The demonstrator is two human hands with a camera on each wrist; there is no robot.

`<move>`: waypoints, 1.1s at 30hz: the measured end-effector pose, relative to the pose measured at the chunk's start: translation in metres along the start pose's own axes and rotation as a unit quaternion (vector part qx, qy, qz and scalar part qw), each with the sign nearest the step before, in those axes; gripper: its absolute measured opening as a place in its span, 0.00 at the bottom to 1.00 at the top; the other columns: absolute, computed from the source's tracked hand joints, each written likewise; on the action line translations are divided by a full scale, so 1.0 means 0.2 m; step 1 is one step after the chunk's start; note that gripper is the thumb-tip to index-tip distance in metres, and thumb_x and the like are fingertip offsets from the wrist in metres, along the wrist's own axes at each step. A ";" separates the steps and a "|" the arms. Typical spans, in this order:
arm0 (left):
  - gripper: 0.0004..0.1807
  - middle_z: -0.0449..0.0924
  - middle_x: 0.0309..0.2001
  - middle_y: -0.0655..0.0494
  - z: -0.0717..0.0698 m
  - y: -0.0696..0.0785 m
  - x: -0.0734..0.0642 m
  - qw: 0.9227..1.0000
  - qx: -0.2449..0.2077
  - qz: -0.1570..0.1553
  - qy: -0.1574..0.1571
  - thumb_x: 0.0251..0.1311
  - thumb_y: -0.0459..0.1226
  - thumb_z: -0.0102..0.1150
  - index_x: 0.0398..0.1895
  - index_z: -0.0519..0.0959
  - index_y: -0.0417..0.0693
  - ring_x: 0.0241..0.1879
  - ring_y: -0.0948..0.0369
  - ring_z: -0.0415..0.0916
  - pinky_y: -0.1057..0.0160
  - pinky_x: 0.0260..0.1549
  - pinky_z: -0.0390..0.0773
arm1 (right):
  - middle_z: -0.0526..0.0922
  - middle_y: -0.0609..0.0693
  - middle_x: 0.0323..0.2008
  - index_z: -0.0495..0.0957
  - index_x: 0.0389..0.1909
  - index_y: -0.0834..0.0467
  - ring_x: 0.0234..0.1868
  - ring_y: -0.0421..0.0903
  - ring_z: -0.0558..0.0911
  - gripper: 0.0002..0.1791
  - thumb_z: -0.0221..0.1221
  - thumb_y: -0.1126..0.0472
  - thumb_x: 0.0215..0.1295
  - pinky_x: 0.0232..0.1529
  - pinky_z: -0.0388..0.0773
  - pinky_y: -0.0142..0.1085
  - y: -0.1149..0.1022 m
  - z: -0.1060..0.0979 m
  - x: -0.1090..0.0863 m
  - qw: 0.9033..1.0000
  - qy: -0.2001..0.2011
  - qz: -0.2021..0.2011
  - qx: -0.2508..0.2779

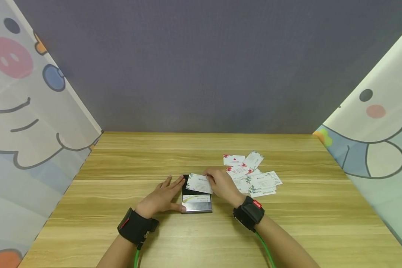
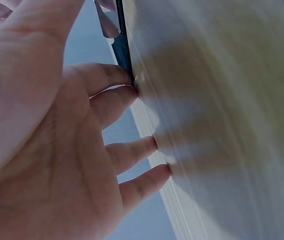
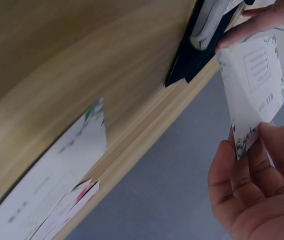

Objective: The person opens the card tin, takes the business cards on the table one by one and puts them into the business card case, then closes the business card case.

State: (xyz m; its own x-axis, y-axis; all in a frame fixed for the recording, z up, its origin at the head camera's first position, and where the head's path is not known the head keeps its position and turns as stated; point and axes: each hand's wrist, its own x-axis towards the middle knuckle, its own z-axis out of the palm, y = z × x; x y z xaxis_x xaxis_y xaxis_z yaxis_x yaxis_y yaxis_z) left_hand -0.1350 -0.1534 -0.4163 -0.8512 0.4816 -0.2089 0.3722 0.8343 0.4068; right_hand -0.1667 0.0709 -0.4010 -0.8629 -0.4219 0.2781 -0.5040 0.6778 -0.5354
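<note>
A business card (image 1: 199,183) with a leafy print is pinched between the thumb and fingers of my right hand (image 1: 224,187). It is held over an opened card case (image 1: 196,208), black inside with a silvery lower part. Another card (image 1: 195,198) with a yellow-green curve sits in the case's lower part. My left hand (image 1: 160,198) rests at the case's left side, fingers spread and fairly straight. Its thumb touches the lower left corner and a fingertip the upper left. In the left wrist view, two fingertips meet the dark case edge (image 2: 124,52).
To the right of the case lies a loose, overlapping pile of business cards (image 1: 261,183), some with red flowers, some with green leaves. Behind the wooden table (image 1: 147,156) rises a grey panel (image 1: 207,74). Cartoon-printed sheets (image 1: 385,163) flank both sides.
</note>
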 end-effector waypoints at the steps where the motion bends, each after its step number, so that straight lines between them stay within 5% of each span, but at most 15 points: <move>1: 0.52 0.46 0.72 0.49 0.00 0.00 0.00 1.000 0.000 -0.002 -0.001 0.46 0.58 0.60 0.70 0.52 0.43 0.69 0.38 0.39 0.35 0.61 0.50 | 0.85 0.51 0.34 0.82 0.35 0.59 0.25 0.37 0.73 0.11 0.54 0.73 0.58 0.24 0.66 0.26 0.00 0.01 0.00 1.000 0.003 -0.004 -0.002; 8: 0.52 0.47 0.72 0.49 0.00 0.00 0.00 1.000 0.002 -0.006 -0.002 0.46 0.58 0.60 0.70 0.52 0.43 0.69 0.38 0.39 0.36 0.61 0.50 | 0.85 0.51 0.35 0.82 0.34 0.59 0.36 0.43 0.82 0.10 0.55 0.73 0.58 0.33 0.77 0.33 -0.01 0.06 0.00 1.000 -0.001 -0.024 -0.001; 21: 0.52 0.47 0.72 0.50 0.01 -0.01 0.00 1.000 0.011 0.002 0.000 0.46 0.59 0.60 0.70 0.52 0.43 0.69 0.37 0.40 0.36 0.60 0.51 | 0.84 0.51 0.37 0.82 0.33 0.59 0.42 0.46 0.82 0.09 0.54 0.72 0.59 0.42 0.78 0.38 -0.02 0.10 -0.01 0.998 -0.054 -0.021 -0.018; 33: 0.52 0.47 0.72 0.50 0.01 -0.01 0.00 1.000 0.003 0.000 0.000 0.45 0.59 0.60 0.70 0.53 0.43 0.69 0.38 0.40 0.36 0.61 0.50 | 0.82 0.49 0.31 0.82 0.32 0.57 0.34 0.42 0.80 0.09 0.55 0.71 0.59 0.34 0.76 0.32 -0.02 0.12 -0.02 0.992 -0.110 -0.034 -0.056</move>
State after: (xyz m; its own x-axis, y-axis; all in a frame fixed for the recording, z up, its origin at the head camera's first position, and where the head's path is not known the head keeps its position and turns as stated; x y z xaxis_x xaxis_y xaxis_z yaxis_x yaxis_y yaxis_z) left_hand -0.1350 -0.1549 -0.4184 -0.8506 0.4824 -0.2092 0.3753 0.8357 0.4011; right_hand -0.1600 0.0552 -0.4189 -0.8042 -0.5813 0.1241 -0.5722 0.7007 -0.4261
